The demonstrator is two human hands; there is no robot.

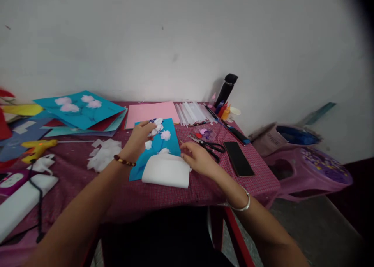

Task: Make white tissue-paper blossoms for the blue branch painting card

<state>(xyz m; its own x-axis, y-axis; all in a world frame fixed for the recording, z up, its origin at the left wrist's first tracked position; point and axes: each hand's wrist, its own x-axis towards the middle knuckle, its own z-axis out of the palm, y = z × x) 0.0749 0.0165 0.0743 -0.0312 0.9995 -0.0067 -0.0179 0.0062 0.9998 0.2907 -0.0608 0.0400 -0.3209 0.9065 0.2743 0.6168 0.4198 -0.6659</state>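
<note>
By the bent fingers of the left hand (142, 136), a crumpled white wad (158, 126) stained with purple appears to be held, seemingly gathered small so that it can be controlled by the fingertips. The right hand (198, 159) is kept half open, its fingers loosely curled at the edge of a curled white sheet (166, 171); whether anything is gripped there cannot be told. The blue card (171, 126) is laid flat between the hands, under the left fingertips and just beside the right, presumably so that both can reach it. Its lower part is covered by the sheet, and white tufts (165, 135) are seen on it. Beyond the right hand, scissors (209, 144) and a phone (239, 159) are set on the bench (163, 197), while a white tissue pile (103, 154) is placed left of the card, apparently within easy reach.
</note>
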